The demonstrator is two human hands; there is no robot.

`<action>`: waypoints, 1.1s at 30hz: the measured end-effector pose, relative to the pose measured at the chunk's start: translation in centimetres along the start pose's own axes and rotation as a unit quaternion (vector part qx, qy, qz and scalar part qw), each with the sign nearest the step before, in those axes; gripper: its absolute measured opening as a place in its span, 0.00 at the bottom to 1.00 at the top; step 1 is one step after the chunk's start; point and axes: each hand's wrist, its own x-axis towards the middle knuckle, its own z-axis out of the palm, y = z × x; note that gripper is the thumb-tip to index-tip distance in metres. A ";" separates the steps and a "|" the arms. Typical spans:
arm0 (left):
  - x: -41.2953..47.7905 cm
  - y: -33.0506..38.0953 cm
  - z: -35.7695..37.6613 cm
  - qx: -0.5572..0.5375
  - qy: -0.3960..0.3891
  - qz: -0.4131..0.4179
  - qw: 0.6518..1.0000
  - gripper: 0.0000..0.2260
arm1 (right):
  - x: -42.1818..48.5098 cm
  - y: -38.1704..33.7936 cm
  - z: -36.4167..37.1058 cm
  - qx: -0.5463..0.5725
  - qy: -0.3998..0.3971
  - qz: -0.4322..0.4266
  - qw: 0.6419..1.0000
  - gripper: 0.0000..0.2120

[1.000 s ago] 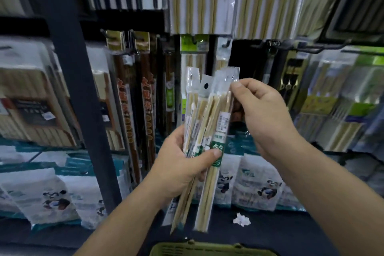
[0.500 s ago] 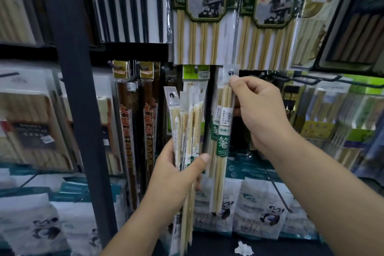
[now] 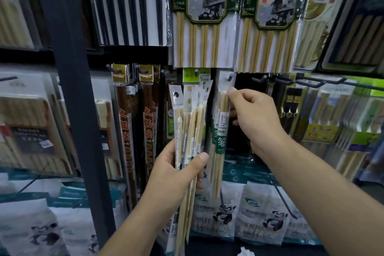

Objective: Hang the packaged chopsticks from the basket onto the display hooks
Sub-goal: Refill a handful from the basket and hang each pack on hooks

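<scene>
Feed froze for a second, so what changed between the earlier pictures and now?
The right hand drew one chopstick packet out of the bundle, raised it up and right, and its header hole now sits over a display hook; the hand still pinches the packet's top. The left hand kept gripping the remaining bundle.

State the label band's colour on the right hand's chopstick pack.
The label band on the clear-wrapped bamboo chopstick pack is green with white characters; head view.

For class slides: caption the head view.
Right hand pinches a chopstick pack on a hook; left hand grips the bundle.
</scene>
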 end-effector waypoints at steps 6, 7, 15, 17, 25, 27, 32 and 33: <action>-0.2 0.4 0.0 -0.040 -0.035 -0.016 0.998 0.10 | -1.7 0.8 -0.7 -0.019 0.025 -0.024 0.999 0.09; -0.2 0.4 0.1 -0.045 -0.039 -0.018 0.998 0.11 | -2.1 0.7 -0.6 -0.006 0.001 -0.031 1.000 0.08; -0.5 0.4 0.7 -0.081 -0.041 -0.028 0.995 0.11 | -3.5 -1.0 -0.1 0.113 -0.138 -0.020 0.984 0.09; -0.5 0.1 0.7 -0.083 -0.044 -0.031 0.995 0.14 | -3.4 -1.1 -0.1 0.114 -0.125 -0.020 0.985 0.09; -0.1 -0.1 0.4 -0.036 0.001 -0.017 0.999 0.14 | -1.7 -2.5 -0.5 0.102 -0.030 -0.052 0.993 0.15; 0.0 0.0 0.2 -0.029 0.004 -0.016 0.999 0.13 | -1.4 -2.5 -0.4 0.088 -0.023 -0.051 0.995 0.15; 0.0 -0.4 -0.1 -0.025 0.015 -0.022 0.999 0.12 | -0.8 -2.3 -0.2 0.082 -0.023 -0.025 0.996 0.16; 0.0 -0.4 -0.2 -0.028 0.016 -0.026 0.999 0.13 | -0.8 -2.3 -0.2 0.081 -0.022 -0.025 0.996 0.16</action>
